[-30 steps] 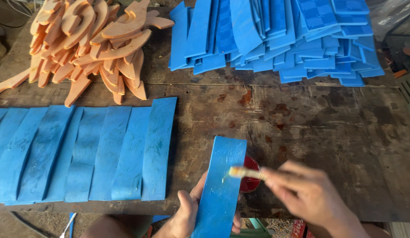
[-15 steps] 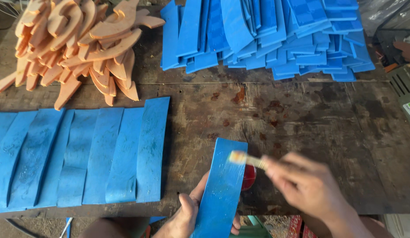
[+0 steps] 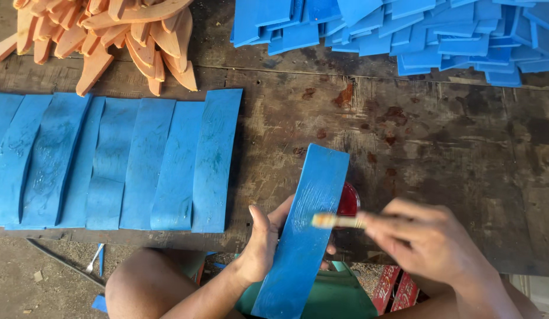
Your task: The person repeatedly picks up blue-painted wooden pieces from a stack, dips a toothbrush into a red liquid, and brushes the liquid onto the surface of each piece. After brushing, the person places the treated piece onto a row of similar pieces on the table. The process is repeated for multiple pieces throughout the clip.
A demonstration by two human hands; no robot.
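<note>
The left hand (image 3: 264,245) cups the blue foam strip (image 3: 302,227) from beneath, tilted toward twelve o'clock off the desk (image 3: 440,159) edge so its face is exposed, while the right hand's (image 3: 425,239) fingers pinch a small brush (image 3: 336,221) on it, beside a red pot (image 3: 348,201).

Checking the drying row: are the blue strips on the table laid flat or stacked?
Laid flat. The blue strips lie side by side in one row on the table, edges slightly overlapping.
</note>
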